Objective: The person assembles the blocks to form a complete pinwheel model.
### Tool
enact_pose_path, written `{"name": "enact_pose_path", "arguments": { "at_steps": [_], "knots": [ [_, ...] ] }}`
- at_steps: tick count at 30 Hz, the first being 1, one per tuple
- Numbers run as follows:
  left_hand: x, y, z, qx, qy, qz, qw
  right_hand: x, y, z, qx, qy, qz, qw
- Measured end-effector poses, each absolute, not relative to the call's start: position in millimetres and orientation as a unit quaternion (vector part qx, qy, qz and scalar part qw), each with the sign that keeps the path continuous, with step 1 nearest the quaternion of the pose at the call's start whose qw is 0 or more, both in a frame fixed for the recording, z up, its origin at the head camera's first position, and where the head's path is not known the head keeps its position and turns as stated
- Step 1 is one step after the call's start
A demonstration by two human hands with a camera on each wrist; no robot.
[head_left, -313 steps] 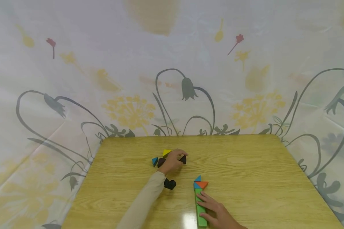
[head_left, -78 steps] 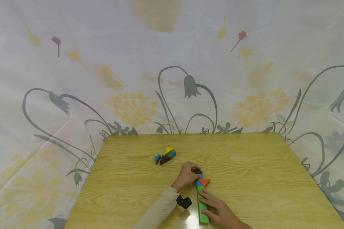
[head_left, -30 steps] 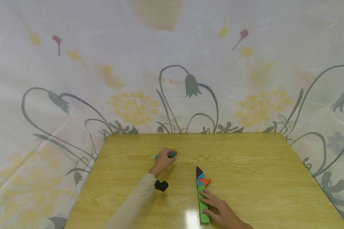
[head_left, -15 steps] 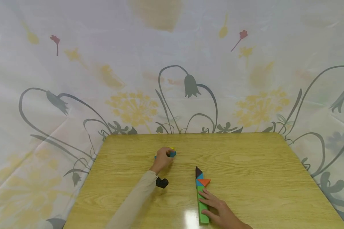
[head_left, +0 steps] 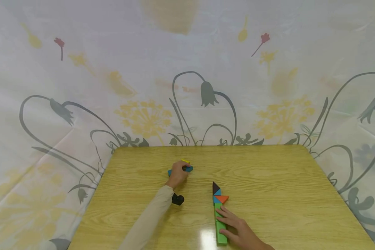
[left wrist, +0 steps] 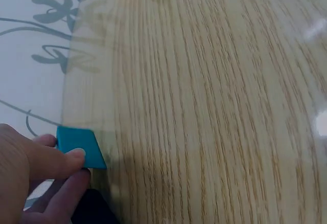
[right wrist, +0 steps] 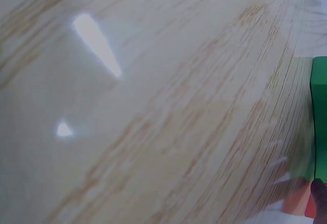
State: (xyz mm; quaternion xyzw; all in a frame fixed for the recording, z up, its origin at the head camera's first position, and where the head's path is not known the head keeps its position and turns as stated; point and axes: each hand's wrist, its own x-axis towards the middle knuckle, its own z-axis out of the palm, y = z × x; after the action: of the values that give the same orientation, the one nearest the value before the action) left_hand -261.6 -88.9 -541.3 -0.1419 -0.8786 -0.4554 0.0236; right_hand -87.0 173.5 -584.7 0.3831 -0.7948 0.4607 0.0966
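My left hand (head_left: 177,174) is at the small group of blocks toward the back of the table. Its thumb and fingers pinch a blue triangular block (left wrist: 80,144), seen closely in the left wrist view. A yellow block (head_left: 185,161) and another blue block (head_left: 169,172) peek out around the hand, which covers much of the group. The right hand (head_left: 239,229) rests with extended fingers on two green blocks (head_left: 221,233) laid end to end. Beyond them the row continues with an orange triangle (head_left: 222,199), blue triangles (head_left: 216,199) and a dark brown triangle (head_left: 216,188) at the tip.
The wood-grain table (head_left: 275,187) is bordered by a flower-printed cloth (head_left: 187,114) at the back and sides. A black device (head_left: 178,199) sits at the left wrist, beside a pale sleeve (head_left: 151,218).
Earlier, the left hand set the dark brown triangle at the row's far tip, then went back to the group. Lately it has barely shifted, and the right hand stays on the green blocks.
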Motion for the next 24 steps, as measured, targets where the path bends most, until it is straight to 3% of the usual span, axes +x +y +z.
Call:
{"name": "enact_pose_path", "arguments": {
  "at_steps": [10, 19, 24],
  "knots": [
    [-256, -84, -536, -0.174, -0.873, -0.455, -0.009, -87, 173, -586, 0.388, -0.794, 0.457, 0.105],
    [-251, -70, -543, -0.136, -0.881, -0.448, 0.068, -88, 173, -585, 0.390, -0.794, 0.454, 0.106],
    [-250, -67, -545, -0.132, -0.882, -0.446, 0.075, -88, 174, -586, 0.388, -0.796, 0.454, 0.104]
  ]
}}
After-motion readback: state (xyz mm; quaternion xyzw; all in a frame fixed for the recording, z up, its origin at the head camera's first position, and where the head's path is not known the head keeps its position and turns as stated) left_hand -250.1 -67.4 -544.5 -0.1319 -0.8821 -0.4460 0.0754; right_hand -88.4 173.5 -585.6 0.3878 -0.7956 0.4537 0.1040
